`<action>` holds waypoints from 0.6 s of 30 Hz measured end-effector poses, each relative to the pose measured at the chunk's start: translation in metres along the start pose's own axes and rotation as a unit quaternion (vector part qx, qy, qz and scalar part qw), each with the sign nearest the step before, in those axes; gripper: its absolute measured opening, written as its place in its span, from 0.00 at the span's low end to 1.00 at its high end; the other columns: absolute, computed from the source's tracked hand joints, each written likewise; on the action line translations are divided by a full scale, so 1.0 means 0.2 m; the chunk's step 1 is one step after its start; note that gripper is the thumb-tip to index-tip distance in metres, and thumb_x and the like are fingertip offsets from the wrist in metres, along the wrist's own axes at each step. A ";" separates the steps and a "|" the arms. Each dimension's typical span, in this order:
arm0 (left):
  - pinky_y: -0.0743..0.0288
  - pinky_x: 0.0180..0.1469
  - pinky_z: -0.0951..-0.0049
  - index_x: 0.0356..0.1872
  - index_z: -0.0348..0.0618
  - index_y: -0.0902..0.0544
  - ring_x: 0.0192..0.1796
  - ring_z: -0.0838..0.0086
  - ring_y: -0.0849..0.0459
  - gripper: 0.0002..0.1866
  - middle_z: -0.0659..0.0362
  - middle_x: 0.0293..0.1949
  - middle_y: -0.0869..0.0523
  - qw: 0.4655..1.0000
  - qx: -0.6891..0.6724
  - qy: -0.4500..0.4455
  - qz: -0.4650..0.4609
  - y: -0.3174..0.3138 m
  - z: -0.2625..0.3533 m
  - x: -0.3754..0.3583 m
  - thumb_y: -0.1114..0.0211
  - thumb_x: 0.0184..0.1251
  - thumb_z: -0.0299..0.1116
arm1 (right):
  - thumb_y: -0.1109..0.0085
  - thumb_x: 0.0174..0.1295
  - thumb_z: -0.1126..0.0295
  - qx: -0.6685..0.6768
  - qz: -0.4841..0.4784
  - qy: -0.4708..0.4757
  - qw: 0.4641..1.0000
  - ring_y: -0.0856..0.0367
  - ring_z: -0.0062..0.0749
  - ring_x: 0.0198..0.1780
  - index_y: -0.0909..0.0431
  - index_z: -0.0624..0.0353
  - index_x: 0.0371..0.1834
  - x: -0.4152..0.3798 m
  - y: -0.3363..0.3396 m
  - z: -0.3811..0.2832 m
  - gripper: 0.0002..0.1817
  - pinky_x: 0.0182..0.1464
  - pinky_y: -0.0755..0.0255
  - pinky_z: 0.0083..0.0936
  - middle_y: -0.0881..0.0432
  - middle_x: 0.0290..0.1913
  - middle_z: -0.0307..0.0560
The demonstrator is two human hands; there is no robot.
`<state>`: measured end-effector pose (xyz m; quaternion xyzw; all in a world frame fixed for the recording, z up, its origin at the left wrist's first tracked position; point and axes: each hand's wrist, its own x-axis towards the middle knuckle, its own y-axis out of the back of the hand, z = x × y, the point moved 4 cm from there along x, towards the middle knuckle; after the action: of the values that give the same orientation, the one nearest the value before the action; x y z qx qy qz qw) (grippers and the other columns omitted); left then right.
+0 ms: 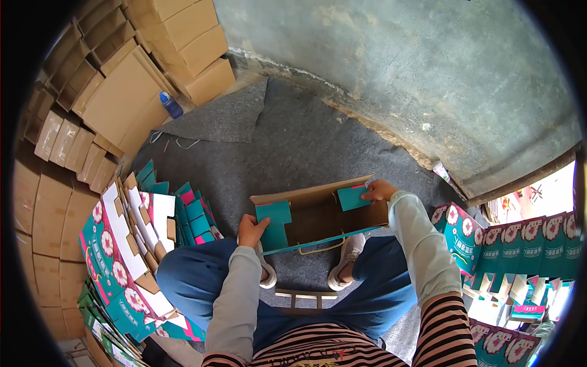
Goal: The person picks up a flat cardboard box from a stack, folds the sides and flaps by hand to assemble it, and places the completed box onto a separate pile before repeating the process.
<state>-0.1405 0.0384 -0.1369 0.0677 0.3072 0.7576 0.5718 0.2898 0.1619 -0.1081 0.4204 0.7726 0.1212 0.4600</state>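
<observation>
Grip pinched at each end, our left hand (251, 231) and right hand (380, 191) hold an open, oblong cardboard box (315, 225), teal outside and brown inside, by its teal end flaps (274, 213). We have it between our blue-trousered knees (189, 269), above the dark grey floor covering (293, 137).

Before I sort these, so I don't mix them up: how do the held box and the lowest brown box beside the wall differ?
The held box has teal panels and a pale cord handle; the brown box looks plain. The held box gapes open; the brown box shows only closed faces. The held box is between the left hand and right hand; the brown box sits under another. Both look like cardboard.
</observation>
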 end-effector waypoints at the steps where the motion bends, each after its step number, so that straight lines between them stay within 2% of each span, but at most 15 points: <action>1: 0.27 0.36 0.63 0.31 0.36 0.27 0.32 0.63 0.21 0.24 0.51 0.29 0.21 1.000 0.000 0.003 0.011 0.00 0.01 -0.01 0.24 0.49 0.45 | 0.30 0.50 0.55 0.023 -0.012 0.007 1.000 0.16 0.33 0.28 0.17 0.64 0.35 0.00 0.02 -0.01 0.21 0.39 0.25 0.28 0.16 0.24 0.47; 2: 0.27 0.36 0.63 0.31 0.36 0.27 0.32 0.63 0.21 0.24 0.52 0.29 0.21 1.000 0.000 0.006 0.021 0.01 0.02 -0.02 0.24 0.48 0.45 | 0.31 0.51 0.56 0.045 -0.025 0.015 0.999 0.16 0.33 0.29 0.18 0.64 0.39 -0.01 0.04 -0.02 0.21 0.39 0.25 0.29 0.16 0.26 0.47; 5: 0.27 0.38 0.64 0.32 0.36 0.27 0.33 0.63 0.22 0.24 0.52 0.30 0.22 0.998 -0.004 -0.025 0.060 0.04 0.08 -0.04 0.24 0.49 0.45 | 0.29 0.50 0.59 0.038 0.051 -0.039 0.997 0.15 0.37 0.38 0.25 0.63 0.54 -0.16 0.13 -0.18 0.30 0.44 0.25 0.32 0.16 0.41 0.50; 6: 0.27 0.38 0.64 0.32 0.36 0.26 0.33 0.63 0.22 0.23 0.52 0.30 0.22 0.997 0.006 -0.038 0.070 0.06 0.13 -0.05 0.25 0.50 0.44 | 0.28 0.49 0.59 -0.049 0.122 0.010 0.991 0.17 0.38 0.43 0.28 0.62 0.58 -0.22 0.17 -0.26 0.34 0.47 0.26 0.33 0.18 0.45 0.50; 8: 0.28 0.40 0.64 0.30 0.36 0.25 0.34 0.62 0.23 0.20 0.52 0.30 0.23 0.994 0.025 -0.063 0.090 0.10 0.22 -0.08 0.26 0.53 0.42 | 0.25 0.46 0.60 -0.217 0.258 0.103 0.936 0.21 0.41 0.52 0.35 0.61 0.65 -0.34 0.19 -0.40 0.43 0.51 0.28 0.35 0.23 0.55 0.51; 11: 0.29 0.41 0.63 0.29 0.36 0.23 0.36 0.61 0.22 0.18 0.50 0.33 0.20 0.991 0.015 -0.120 0.051 0.13 0.30 -0.11 0.31 0.59 0.43 | 0.23 0.40 0.57 -0.323 0.281 0.222 0.876 0.28 0.44 0.59 0.33 0.58 0.61 -0.41 0.15 -0.52 0.43 0.54 0.30 0.37 0.26 0.57 0.48; 14: 0.29 0.42 0.61 0.27 0.36 0.21 0.38 0.59 0.20 0.21 0.48 0.35 0.18 0.982 -0.100 -0.154 -0.041 0.10 0.44 -0.16 0.37 0.63 0.49 | 0.24 0.39 0.56 -0.409 0.252 0.232 0.846 0.27 0.42 0.57 0.28 0.56 0.52 -0.40 0.09 -0.60 0.36 0.52 0.30 0.38 0.24 0.51 0.47; 17: 0.29 0.43 0.60 0.28 0.35 0.20 0.41 0.55 0.20 0.25 0.46 0.36 0.17 0.970 0.060 -0.150 -0.185 0.05 0.47 -0.17 0.40 0.64 0.53 | 0.25 0.40 0.52 -0.446 0.223 0.223 0.838 0.24 0.40 0.53 0.25 0.56 0.43 -0.34 0.00 -0.62 0.29 0.49 0.29 0.38 0.22 0.46 0.47; 18: 0.29 0.44 0.59 0.27 0.35 0.20 0.40 0.53 0.20 0.24 0.46 0.34 0.17 0.961 0.098 -0.190 -0.176 0.05 0.48 -0.19 0.40 0.65 0.51 | 0.26 0.40 0.52 -0.441 0.221 0.223 0.841 0.23 0.41 0.51 0.24 0.56 0.42 -0.34 -0.01 -0.61 0.29 0.48 0.29 0.38 0.21 0.44 0.48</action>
<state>-0.0921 0.0391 -0.0448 0.2115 0.2729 0.5844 0.7343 0.2042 0.1336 -0.0010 0.2940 0.6059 0.6383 0.3728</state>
